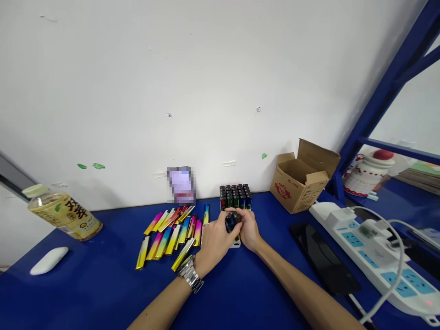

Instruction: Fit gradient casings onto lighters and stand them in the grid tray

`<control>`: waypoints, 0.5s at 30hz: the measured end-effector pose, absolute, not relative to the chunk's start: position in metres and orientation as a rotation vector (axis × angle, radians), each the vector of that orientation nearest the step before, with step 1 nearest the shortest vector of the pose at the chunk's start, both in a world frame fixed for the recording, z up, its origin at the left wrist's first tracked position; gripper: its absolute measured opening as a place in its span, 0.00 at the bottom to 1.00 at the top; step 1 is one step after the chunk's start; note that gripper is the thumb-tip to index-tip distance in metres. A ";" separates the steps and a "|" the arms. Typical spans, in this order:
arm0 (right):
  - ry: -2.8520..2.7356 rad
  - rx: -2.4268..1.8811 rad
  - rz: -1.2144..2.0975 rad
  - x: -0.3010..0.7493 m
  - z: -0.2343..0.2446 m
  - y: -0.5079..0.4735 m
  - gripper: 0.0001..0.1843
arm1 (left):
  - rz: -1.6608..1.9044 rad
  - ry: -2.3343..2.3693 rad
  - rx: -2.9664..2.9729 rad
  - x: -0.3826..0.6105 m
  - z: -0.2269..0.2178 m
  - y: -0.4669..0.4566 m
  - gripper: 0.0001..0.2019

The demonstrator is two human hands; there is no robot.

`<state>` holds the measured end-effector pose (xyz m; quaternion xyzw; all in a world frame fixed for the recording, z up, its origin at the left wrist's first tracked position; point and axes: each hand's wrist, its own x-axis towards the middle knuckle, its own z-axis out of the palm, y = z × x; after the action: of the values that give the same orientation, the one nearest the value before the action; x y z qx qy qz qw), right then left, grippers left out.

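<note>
Both my hands meet over the blue table (103, 293), closed around a small bunch of dark lighters (232, 220). My left hand (215, 243), with a metal watch (191, 275) on its wrist, grips the bunch from the left. My right hand (249, 229) holds it from the right. Just behind them stands a tray of upright dark lighters (235, 195). To the left lies a heap of several shiny multicoloured lighter sleeves (172, 231).
An open cardboard box (302, 178) stands at the back right. A white power strip (374, 252) with cables and a black phone (323, 259) lie at the right. A tea bottle (63, 213) and a white mouse (49, 260) rest at the left. A blue shelf frame (388, 87) rises at the right.
</note>
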<state>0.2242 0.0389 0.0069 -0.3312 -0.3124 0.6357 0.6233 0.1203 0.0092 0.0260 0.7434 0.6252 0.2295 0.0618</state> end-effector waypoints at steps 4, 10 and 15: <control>-0.718 -0.762 1.418 0.224 0.005 0.040 0.12 | 0.618 1.947 2.169 0.124 0.029 0.009 0.20; -0.814 -0.775 1.407 0.225 -0.001 0.041 0.17 | 0.717 1.657 2.162 0.118 0.035 0.019 0.17; -0.950 -0.845 1.403 0.225 -0.015 0.045 0.31 | 0.877 1.535 2.155 0.114 0.035 0.022 0.14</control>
<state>0.2248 0.0448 -0.0153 -0.3621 -0.4071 0.6013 0.5845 0.1140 0.0217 0.0348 0.7611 0.5421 0.3097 0.1760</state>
